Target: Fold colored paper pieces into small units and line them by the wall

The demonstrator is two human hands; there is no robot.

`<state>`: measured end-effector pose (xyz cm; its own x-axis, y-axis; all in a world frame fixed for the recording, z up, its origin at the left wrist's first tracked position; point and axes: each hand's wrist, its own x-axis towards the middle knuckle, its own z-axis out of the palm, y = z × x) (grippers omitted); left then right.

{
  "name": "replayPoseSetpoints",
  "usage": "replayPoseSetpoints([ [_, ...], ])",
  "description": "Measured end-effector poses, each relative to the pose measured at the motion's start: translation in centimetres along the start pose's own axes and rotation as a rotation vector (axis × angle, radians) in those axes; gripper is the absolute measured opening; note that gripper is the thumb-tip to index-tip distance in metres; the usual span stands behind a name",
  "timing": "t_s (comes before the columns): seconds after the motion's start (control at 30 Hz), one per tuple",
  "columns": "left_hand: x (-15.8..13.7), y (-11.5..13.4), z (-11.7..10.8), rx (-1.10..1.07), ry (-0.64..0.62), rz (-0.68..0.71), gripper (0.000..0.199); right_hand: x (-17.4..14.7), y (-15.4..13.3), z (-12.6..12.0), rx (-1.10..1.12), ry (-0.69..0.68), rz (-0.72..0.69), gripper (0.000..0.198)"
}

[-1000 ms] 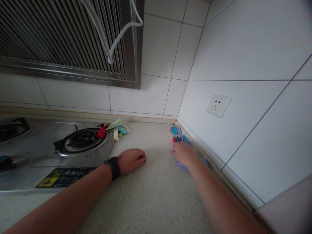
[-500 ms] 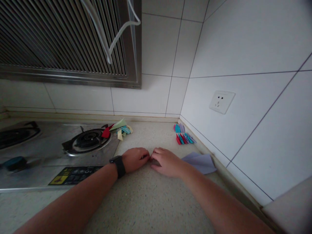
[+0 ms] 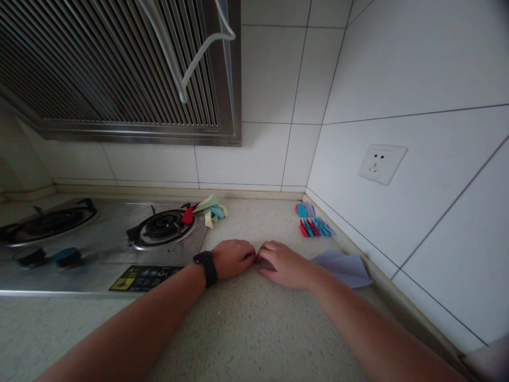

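My left hand (image 3: 235,258), with a dark watch (image 3: 205,267) at its wrist, rests low over the countertop with its fingers curled inward. Facing it almost fingertip to fingertip is my right hand (image 3: 284,265), its fingers bent and closed too. Whatever lies between the fingertips is hidden or too small to name. A sheet of lavender paper (image 3: 345,268) lies partly behind my right wrist. Small folded paper pieces in red, blue and lavender (image 3: 316,227) stand in a row beyond it, with a smaller group (image 3: 305,209) behind them.
On the left is a gas stove (image 3: 119,253) with two burners and knobs. Crumpled red, green, yellow and blue paper (image 3: 214,210) sits at its right edge. A range hood (image 3: 159,132) hangs above. On the right wall is a socket (image 3: 382,163); tiled walls bound the speckled countertop (image 3: 246,334).
The camera view has turned slightly left, so everything sits further right in the picture. My hands keep nearly the same pose, fingertips close together on the counter.
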<state>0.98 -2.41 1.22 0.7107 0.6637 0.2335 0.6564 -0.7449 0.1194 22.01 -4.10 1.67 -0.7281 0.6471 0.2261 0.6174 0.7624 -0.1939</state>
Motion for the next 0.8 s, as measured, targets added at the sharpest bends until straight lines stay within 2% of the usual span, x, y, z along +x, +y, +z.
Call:
replayPoseSetpoints([
  [0.27,0.2,-0.5,0.3,0.045,0.067,0.005,0.024,0.0,0.2,0.1,0.017,-0.006,-0.015,0.021],
  [0.53,0.6,-1.6,0.5,0.066,0.128,-0.113,0.029,0.0,0.3,0.1,0.044,-0.014,-0.006,0.021],
  [0.63,0.7,-3.3,-0.5,0.072,0.247,-0.202,0.026,0.0,0.4,0.2,0.047,-0.021,-0.005,0.022],
  [0.8,0.4,-8.5,-3.2,0.175,0.495,-0.411,0.023,0.0,0.5,0.1,0.062,-0.031,-0.006,0.021],
])
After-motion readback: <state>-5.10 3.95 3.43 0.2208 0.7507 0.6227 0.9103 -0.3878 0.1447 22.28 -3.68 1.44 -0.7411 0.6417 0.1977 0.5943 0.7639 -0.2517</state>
